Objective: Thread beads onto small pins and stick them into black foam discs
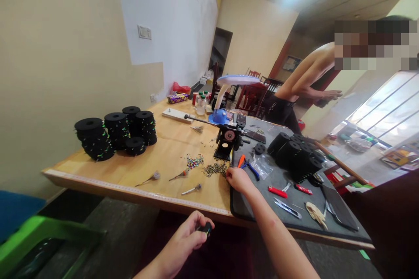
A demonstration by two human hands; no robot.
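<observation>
Left hand [188, 237]: raised in front of the desk [131, 170], below its front edge, with thumb and fingers pinching a small dark piece [207, 229] that shows a touch of green. The piece is clear of the desk surface. Right hand [240, 178]: reached forward to the left edge of the grey mat [242, 207], fingers bent and tips drawn together just beside a heap of loose brass-coloured pieces [214, 169]. Whether those fingertips grip anything cannot be told.

Left of the heap lie multicoloured beads [195, 161]; 3 slim tools [191, 190] lie nearer the front edge. Behind the heap stands a black clamp device [227, 137], with a blue-based lamp [218, 116] beyond it.

On the mat, blue-handled pliers [252, 171] lie near the right hand. Further right are 2 red-handled items [277, 192], metal snips [288, 208] and grouped black spools [294, 157]. More black spools [90, 124] stand stacked at the desk's left. Another person [314, 65] bends forward beyond the mat.
</observation>
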